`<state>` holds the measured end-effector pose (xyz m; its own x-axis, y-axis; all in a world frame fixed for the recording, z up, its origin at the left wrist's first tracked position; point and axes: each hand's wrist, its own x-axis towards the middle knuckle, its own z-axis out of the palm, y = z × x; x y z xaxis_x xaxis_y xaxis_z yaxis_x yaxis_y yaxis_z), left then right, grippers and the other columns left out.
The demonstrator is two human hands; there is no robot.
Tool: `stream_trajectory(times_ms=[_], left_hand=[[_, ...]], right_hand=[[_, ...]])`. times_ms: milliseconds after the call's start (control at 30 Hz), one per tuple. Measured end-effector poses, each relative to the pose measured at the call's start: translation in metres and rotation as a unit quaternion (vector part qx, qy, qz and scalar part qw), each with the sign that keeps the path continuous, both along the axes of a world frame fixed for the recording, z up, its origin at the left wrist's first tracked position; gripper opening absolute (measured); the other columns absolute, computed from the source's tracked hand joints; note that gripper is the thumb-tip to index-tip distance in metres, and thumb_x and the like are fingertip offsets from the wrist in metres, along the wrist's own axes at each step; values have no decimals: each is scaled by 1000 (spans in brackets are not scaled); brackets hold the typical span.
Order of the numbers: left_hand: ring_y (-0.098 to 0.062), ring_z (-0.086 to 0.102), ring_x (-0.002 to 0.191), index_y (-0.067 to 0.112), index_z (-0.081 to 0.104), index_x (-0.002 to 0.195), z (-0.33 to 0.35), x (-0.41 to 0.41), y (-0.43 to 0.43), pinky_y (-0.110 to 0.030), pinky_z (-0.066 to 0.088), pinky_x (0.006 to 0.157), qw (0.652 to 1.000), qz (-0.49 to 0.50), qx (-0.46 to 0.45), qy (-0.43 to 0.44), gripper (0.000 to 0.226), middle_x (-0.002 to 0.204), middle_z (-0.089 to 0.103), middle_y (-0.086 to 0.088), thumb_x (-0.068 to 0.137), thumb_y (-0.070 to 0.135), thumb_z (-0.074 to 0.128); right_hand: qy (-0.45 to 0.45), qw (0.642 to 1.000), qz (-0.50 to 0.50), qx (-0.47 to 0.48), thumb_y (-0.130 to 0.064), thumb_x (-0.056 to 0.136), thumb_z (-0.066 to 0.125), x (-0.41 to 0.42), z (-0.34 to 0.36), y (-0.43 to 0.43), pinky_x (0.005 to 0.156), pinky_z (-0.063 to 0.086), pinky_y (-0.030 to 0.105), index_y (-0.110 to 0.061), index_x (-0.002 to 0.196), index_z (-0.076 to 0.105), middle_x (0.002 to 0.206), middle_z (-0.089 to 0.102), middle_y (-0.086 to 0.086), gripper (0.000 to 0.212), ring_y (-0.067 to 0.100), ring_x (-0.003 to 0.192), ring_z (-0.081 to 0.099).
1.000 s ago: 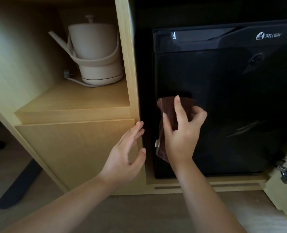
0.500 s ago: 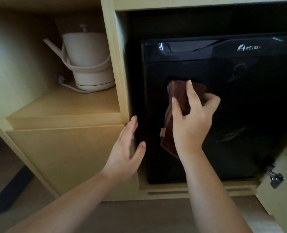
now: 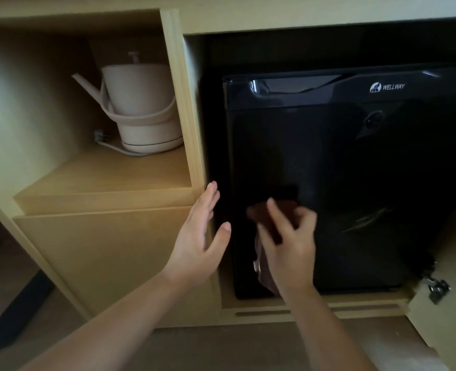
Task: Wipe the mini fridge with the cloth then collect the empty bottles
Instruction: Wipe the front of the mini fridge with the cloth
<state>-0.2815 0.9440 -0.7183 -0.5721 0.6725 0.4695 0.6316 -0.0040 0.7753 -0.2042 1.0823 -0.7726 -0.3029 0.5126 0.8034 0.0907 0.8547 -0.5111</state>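
A black mini fridge [image 3: 355, 170] with a closed glossy door stands in the right bay of a wooden cabinet. My right hand [image 3: 288, 245] grips a dark brown cloth [image 3: 264, 274] and presses it against the lower left of the fridge door; the hand is motion-blurred. Part of the cloth hangs down below my palm. My left hand [image 3: 200, 236] is open, fingers straight, against the cabinet's upright panel just left of the fridge. No bottles are in view.
A cream electric kettle [image 3: 138, 108] on its base with a white cord sits on the shelf [image 3: 109, 175] in the left bay. An open cabinet door with a metal hinge [image 3: 436, 286] stands at the lower right. A dark chair leg [image 3: 15, 314] lies at the lower left.
My right hand has slid the cloth down the fridge door, from the middle to the lower left. The view has tilted upward a little. My left hand stays by the cabinet panel.
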Motion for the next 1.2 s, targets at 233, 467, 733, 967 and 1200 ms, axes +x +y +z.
stream_trajectory(times_ms=[233, 467, 733, 967, 1200], left_hand=[[6, 17, 136, 35, 7, 141, -5, 1, 9, -31, 20, 114, 999, 29, -44, 3, 64, 148, 18, 19, 92, 27, 46], [2, 7, 139, 27, 5, 146, -11, 13, 26, -35, 18, 115, 994, 40, -100, 5, 69, 154, 5, 15, 92, 25, 48], [-5, 8, 140, 37, -10, 136, -14, 17, 34, -30, 20, 113, 986, 71, -140, 53, 80, 154, -6, 15, 88, 32, 54], [-7, 11, 140, 29, -8, 142, -15, 20, 37, -24, 21, 109, 983, 96, -144, 64, 85, 154, -3, 12, 87, 31, 57], [-2, 10, 137, 25, -2, 146, -12, 16, 33, -22, 22, 107, 982, 85, -155, 71, 82, 154, -3, 14, 87, 32, 55]], right_hand=[[110, 992, -54, 1, -23, 86, 61, -15, 42, 4, 84, 48, 26, -15, 131, 48, 115, 43, 18, 47, 24, 101, 52], [-93, 995, -4, 29, -18, 70, 79, 11, -41, 8, 67, 58, 34, -18, 122, 52, 106, 52, 17, 58, 26, 86, 61], [175, 969, -112, -134, -23, 84, 65, 43, 33, 76, 89, 29, -1, -12, 130, 50, 113, 44, 20, 50, 12, 100, 45], [57, 994, -60, -69, -26, 85, 61, 28, -16, 38, 93, 39, 24, -13, 133, 47, 121, 38, 15, 51, 24, 106, 49], [157, 971, -61, -171, -13, 81, 68, 36, 16, 53, 93, 31, 5, -13, 128, 51, 113, 41, 15, 50, 10, 102, 44]])
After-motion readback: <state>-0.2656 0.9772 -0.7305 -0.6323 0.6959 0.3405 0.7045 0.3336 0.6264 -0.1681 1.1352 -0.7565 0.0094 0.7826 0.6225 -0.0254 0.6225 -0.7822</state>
